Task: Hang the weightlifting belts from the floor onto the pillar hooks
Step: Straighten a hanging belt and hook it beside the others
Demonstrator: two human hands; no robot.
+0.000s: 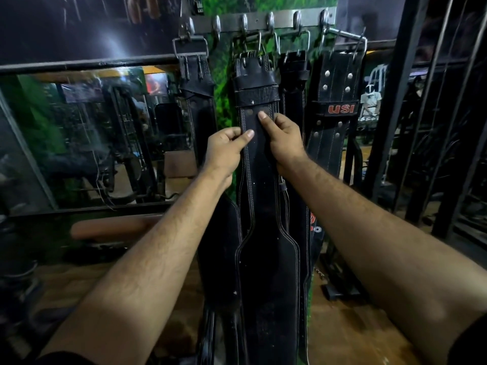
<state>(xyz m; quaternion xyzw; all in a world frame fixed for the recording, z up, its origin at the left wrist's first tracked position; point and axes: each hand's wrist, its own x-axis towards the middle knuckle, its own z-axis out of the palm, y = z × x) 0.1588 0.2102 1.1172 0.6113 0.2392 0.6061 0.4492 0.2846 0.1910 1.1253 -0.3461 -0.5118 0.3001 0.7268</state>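
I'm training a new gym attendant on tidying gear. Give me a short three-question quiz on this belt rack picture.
1. True or false: the left hand and the right hand both hold the middle belt.
2. Multiple choice: the belt with red USI lettering hangs
A. at the left end of the row
B. right of the held belt
C. on the floor
3. Fill in: the belts hang by their metal buckles from the ____ on the hook rail.

Key
1. True
2. B
3. Hooks
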